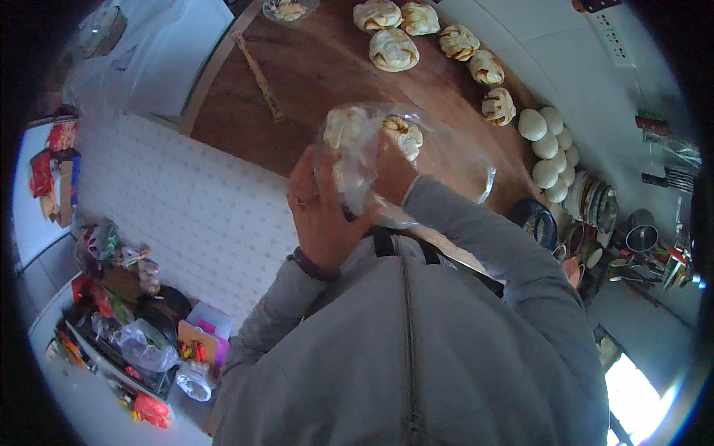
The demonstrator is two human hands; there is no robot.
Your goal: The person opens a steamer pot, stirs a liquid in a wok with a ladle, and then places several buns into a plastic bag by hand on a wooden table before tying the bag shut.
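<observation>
My left hand (329,209) grips a clear plastic bag (360,167) from its left side, thumb toward me. Pale dough pieces (346,128) show through the film. At the bag's right part, my right hand (395,170) is closed around a folded dough roll (410,139) with brown streaks. Plastic partly covers the fingers of this hand. The loose, clear end of the bag spreads right over the brown wooden board (312,67). Both hands are close in front of my grey jacket, above the board's near edge.
Several folded dough rolls (394,50) sit along the board's far right, followed by smooth white dough balls (532,125). A wooden stick (257,78) and a glass bowl (290,10) are at the left. Stacked plates (591,200) stand right; a cluttered shelf (139,340) is lower left.
</observation>
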